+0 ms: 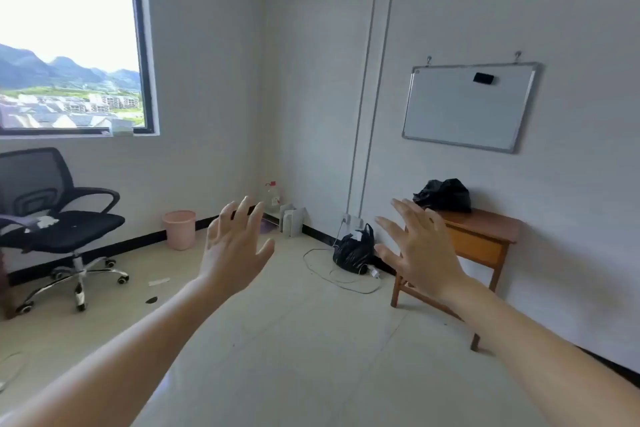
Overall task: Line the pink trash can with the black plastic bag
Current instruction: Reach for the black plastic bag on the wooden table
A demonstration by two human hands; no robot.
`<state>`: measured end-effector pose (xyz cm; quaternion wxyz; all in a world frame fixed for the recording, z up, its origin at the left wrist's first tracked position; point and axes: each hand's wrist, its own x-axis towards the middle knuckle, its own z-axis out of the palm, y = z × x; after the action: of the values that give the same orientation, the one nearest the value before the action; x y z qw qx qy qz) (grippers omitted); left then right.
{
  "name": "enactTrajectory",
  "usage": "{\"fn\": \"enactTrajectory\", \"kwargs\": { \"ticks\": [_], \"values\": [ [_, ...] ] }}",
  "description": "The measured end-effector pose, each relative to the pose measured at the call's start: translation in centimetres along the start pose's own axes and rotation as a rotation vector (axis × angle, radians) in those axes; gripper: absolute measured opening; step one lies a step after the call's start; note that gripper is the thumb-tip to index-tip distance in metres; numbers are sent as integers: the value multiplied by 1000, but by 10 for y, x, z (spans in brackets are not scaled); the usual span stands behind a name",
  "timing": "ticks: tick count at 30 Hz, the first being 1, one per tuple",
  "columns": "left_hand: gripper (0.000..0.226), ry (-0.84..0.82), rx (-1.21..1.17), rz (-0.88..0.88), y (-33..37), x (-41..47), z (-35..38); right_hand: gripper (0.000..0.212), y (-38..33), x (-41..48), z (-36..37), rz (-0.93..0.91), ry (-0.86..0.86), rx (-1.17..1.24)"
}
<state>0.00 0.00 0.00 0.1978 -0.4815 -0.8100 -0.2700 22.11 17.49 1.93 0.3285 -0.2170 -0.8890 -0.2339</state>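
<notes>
Head view: pink trash can (pixel 179 229) stood upright and unlined on the floor against the far wall, between the office chair (pixel 52 218) and the corner. Black plastic bag (pixel 444 195) lay crumpled on the wooden table (pixel 485 225) by the right wall, well apart from the can. Another filled black bag (pixel 354 250) sat on the floor beside the table. You had your left hand (pixel 232 246) and right hand (pixel 420 250) raised, fingers spread, holding nothing. Floor between you and the can lay mostly bare.
</notes>
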Motion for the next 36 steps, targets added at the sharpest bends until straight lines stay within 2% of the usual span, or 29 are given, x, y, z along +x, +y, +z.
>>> {"fn": "enactTrajectory", "kwargs": {
  "ticks": [3, 6, 10, 12, 17, 21, 25, 27, 30, 36],
  "values": [
    [70, -79, 15, 50, -2, 16, 37, 44, 11, -4, 29, -48, -20, -37],
    [78, -131, -14, 102, 6, 40, 71, 45, 33, -12, 55, 16, -91, -91],
    [67, -183, -41, 155, 26, 82, 113, 48, 72, -12, 78, 127, -97, -107],
    [66, -194, -55, 192, 43, 102, 135, 47, 97, -11, 90, 126, -116, -115],
    [79, -191, -58, 245, 88, 162, 180, 47, 160, 5, 116, 189, -121, -117],
    [86, -186, -128, 212, 119, 195, 222, 46, 200, 14, 151, 237, -142, -76],
    [92, -321, -105, 231, 134, 203, 280, 42, 234, -1, 200, 224, -226, -62],
    [88, -368, -102, 209, 140, 212, 309, 43, 258, -9, 220, 235, -271, -92],
    [66, -399, -92, 188, 154, 245, 350, 44, 298, -12, 243, 243, -331, -131],
    [60, -386, -163, 218, 216, 320, 425, 38, 391, -7, 277, 311, -409, -225]
  ]
}}
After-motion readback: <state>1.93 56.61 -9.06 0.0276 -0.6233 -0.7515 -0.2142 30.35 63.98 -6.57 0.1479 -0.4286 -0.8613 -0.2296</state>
